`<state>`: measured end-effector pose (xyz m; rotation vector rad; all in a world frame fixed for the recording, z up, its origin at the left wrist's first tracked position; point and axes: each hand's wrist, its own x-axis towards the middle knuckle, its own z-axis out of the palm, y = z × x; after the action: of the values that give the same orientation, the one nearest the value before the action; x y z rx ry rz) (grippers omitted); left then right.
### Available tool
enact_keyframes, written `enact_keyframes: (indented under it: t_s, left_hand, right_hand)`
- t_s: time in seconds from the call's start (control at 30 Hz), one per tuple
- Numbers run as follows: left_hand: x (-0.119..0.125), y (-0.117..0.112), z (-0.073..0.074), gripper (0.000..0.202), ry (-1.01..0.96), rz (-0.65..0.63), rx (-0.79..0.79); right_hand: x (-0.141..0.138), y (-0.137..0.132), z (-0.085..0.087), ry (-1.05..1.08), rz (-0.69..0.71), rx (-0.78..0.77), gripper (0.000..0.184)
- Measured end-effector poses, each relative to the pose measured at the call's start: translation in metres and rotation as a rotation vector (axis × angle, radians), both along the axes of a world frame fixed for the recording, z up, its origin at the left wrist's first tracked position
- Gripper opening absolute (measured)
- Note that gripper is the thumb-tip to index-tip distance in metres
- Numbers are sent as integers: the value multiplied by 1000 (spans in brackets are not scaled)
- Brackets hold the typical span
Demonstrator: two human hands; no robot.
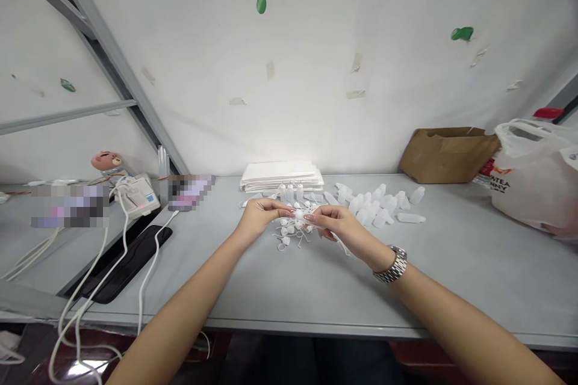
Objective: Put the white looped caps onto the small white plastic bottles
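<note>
My left hand [259, 216] and my right hand [336, 224] meet over the middle of the grey table [280, 289]. Both pinch a small white plastic piece [300, 214] between their fingertips. Under them lies a heap of small white caps with tethers [291, 234]. Several small white plastic bottles [379, 204] lie in a loose pile just behind my right hand. A few bottles [290, 192] stand upright behind my left hand. A metal watch [392, 264] is on my right wrist.
A stack of white sheets [280, 174] lies against the wall. A brown paper bag [447, 153] and a white plastic bag [535, 174] sit at the right. At the left are white cables [149, 264], a black phone [126, 261] and a charger block [138, 195].
</note>
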<state>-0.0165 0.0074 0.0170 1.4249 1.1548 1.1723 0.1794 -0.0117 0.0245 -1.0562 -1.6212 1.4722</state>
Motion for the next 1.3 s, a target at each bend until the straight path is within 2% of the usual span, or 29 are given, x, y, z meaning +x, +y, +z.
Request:
enact_keyframes:
  t_s: [0.3,0.47,0.63,0.7,0.87,1.3]
  left_hand:
    - [1,3,-11,11,2,11,-7]
    - [2,0,-7,14,1,11,21]
    - [7,-5,-4,27,-77,-48,77]
    - [8,-6,-4,26,-106,-61,80]
    - [8,-5,-4,19,-150,-4,70]
    - [14,-3,-17,24,-150,43,24]
  right_hand:
    - [-2,3,-6,-23,53,11,37]
    - [-2,5,-6,3,63,13,34]
    - [-2,6,-5,95,52,30,28]
    - [-1,6,-6,109,49,35,28]
    - [-2,6,-6,73,46,36,31]
    - [0,11,-12,38,58,5,34]
